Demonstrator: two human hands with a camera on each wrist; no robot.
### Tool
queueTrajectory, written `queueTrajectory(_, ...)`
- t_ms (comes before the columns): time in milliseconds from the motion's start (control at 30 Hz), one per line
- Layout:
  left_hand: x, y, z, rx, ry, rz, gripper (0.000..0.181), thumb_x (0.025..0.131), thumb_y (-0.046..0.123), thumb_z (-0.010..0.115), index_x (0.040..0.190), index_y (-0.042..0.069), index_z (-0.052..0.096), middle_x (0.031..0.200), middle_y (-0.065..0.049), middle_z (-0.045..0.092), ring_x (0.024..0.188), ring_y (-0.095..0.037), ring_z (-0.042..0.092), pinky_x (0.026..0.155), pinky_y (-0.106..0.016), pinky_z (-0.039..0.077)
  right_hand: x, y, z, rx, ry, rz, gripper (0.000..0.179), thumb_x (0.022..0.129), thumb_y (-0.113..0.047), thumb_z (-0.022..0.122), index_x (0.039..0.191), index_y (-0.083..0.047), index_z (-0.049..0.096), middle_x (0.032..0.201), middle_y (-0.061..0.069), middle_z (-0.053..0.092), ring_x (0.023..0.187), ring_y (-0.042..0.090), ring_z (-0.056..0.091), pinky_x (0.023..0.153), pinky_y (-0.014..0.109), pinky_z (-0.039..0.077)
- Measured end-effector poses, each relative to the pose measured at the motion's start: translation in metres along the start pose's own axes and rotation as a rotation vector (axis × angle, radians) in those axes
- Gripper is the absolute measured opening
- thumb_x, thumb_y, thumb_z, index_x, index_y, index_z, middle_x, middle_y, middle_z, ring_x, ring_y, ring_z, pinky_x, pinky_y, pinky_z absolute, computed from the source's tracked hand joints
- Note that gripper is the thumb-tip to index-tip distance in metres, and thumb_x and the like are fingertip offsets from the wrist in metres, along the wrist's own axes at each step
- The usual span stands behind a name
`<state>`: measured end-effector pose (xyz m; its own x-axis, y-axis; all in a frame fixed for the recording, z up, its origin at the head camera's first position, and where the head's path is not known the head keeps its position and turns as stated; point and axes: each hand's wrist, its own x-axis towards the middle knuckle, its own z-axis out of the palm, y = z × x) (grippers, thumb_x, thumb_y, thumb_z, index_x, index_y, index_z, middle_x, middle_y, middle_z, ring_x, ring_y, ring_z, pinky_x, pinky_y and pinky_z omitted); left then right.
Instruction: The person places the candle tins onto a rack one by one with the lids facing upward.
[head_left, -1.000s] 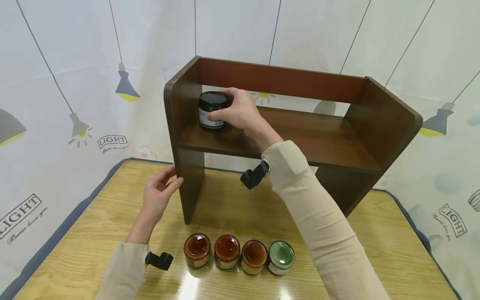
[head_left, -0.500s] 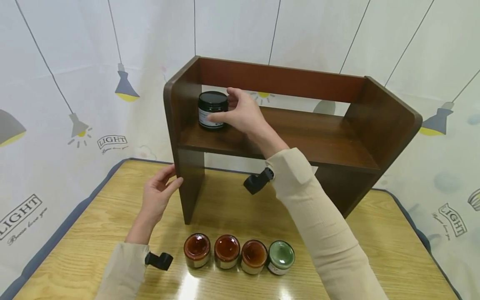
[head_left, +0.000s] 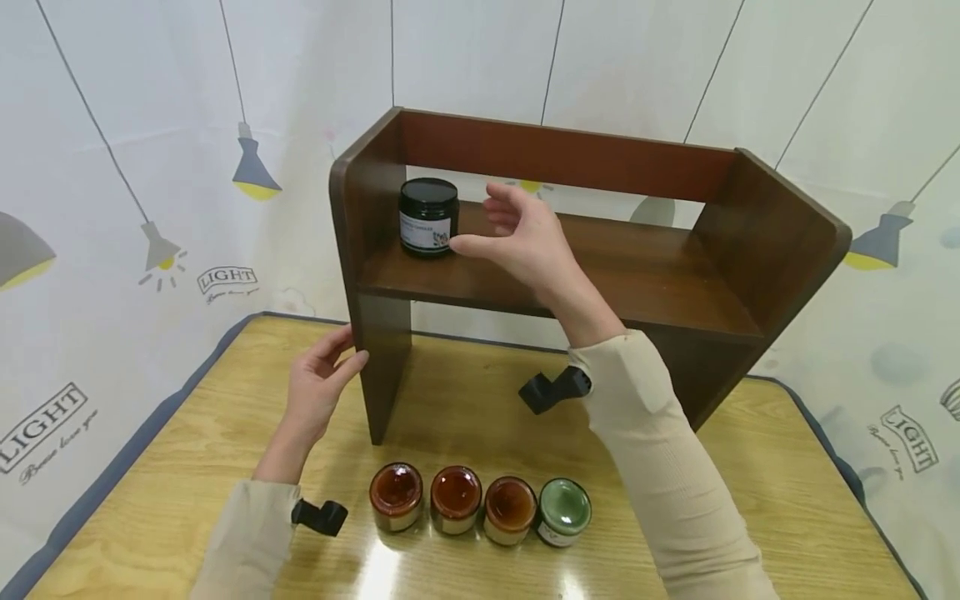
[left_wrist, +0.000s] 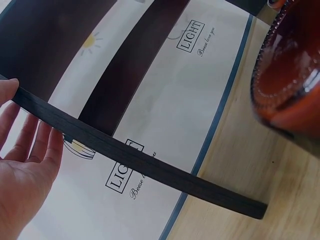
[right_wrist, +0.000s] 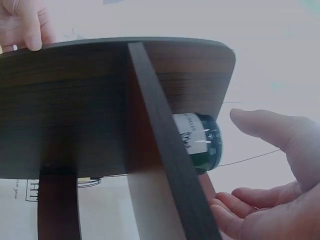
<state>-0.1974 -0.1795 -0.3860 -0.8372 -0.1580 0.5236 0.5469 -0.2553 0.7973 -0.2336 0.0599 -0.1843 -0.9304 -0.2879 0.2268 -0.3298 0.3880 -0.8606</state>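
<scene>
A dark candle jar [head_left: 427,218] with a black lid and a white label stands upright on the left end of the brown wooden shelf [head_left: 600,267]. Just to its right, my right hand [head_left: 528,242] hovers with thumb and fingers spread. A gap separates that hand from the candle jar [right_wrist: 192,137] in the right wrist view. Lower down, my left hand [head_left: 318,383] grips the front edge of the left side panel. In the left wrist view, the left thumb and the fingers [left_wrist: 37,142] lie on opposite sides of that panel.
Several jars stand in a row on the wooden table [head_left: 225,433] before the shelf: amber ones, such as the leftmost jar [head_left: 396,496], and a green jar [head_left: 564,510] at the right end. A lamp-printed backdrop [head_left: 150,125] surrounds the table.
My right hand has let go of the candle jar and drawn away to the right, its fingers opening. The jar stays in place, and my left hand keeps its hold on the panel.
</scene>
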Motion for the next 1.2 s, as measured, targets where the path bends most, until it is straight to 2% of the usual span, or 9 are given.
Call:
queueTrajectory(200, 0.0, 0.0, 0.001, -0.004, 0.01, -0.01, 0.044, 0.082, -0.02, 0.054, 0.107, 0.013, 0.069, 0.103, 0.001, 0.066, 0.098, -0.011, 0.059, 0.081, -0.021, 0.05, -0.017, 0.002, -0.008, 0.047, 0.014, -0.066, 0.074, 0.077, -0.014, 0.077, 0.141, -0.006, 0.04, 0.134, 0.009, 0.049, 0.124, 0.021, 0.045, 0.102, 0.024, 0.036)
queueTrajectory(367, -0.001, -0.001, 0.0, -0.028, 0.011, -0.011, 0.043, 0.082, -0.02, 0.055, 0.106, 0.013, 0.069, 0.103, 0.001, 0.066, 0.098, -0.01, 0.059, 0.082, -0.021, 0.05, -0.034, 0.003, -0.015, 0.079, 0.026, -0.106, 0.071, 0.077, -0.009, 0.077, 0.139, -0.007, 0.043, 0.131, 0.007, 0.051, 0.122, 0.017, 0.047, 0.101, 0.022, 0.037)
queueTrajectory(533, -0.001, -0.001, 0.0, -0.029, 0.008, -0.006, 0.044, 0.082, -0.021, 0.054, 0.107, 0.013, 0.069, 0.103, 0.002, 0.066, 0.098, -0.01, 0.059, 0.081, -0.021, 0.05, -0.049, 0.004, -0.02, 0.085, 0.028, -0.152, 0.068, 0.078, -0.005, 0.076, 0.138, -0.004, 0.043, 0.131, 0.009, 0.052, 0.122, 0.017, 0.048, 0.101, 0.023, 0.037)
queueTrajectory(800, -0.002, -0.001, 0.002, -0.021, 0.015, -0.024, 0.047, 0.083, -0.021, 0.054, 0.106, 0.016, 0.07, 0.102, 0.004, 0.066, 0.098, -0.01, 0.059, 0.081, -0.021, 0.05, -0.07, 0.012, -0.027, 0.065, 0.033, -0.192, 0.067, 0.078, -0.002, 0.075, 0.137, -0.002, 0.044, 0.131, 0.009, 0.051, 0.122, 0.016, 0.047, 0.101, 0.023, 0.038)
queueTrajectory(1200, -0.002, 0.001, 0.002, -0.043, 0.003, -0.012, 0.046, 0.083, -0.021, 0.053, 0.106, 0.015, 0.07, 0.102, 0.004, 0.066, 0.099, -0.009, 0.059, 0.082, -0.019, 0.049, -0.104, 0.03, -0.033, 0.138, 0.045, -0.221, 0.067, 0.074, 0.01, 0.073, 0.134, 0.004, 0.044, 0.13, 0.016, 0.051, 0.122, 0.019, 0.048, 0.099, 0.024, 0.04)
